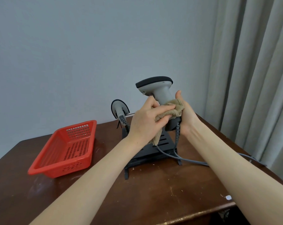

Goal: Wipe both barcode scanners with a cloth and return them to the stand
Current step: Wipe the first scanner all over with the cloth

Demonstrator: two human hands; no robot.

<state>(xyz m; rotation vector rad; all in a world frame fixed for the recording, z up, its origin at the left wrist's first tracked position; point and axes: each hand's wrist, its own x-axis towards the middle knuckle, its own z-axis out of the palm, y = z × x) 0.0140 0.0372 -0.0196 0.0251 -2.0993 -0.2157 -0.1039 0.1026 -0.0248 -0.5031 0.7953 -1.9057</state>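
Note:
A grey barcode scanner with a black top point(158, 88) is held upright above the black stand point(166, 141). My right hand point(185, 116) grips its handle from the right side. My left hand point(145, 120) presses a tan cloth point(171, 111) around the handle, and a tail of the cloth hangs down toward the stand. A second grey scanner point(119, 108) rests on the stand's far left, head tilted toward the wall. Grey cables point(191, 160) run from the scanners across the table to the right.
A red perforated plastic basket point(64, 150) sits on the dark wooden table point(153, 192), left of the stand. A grey wall is behind, a curtain point(254, 78) hangs at the right. The table's front edge lies near the bottom right.

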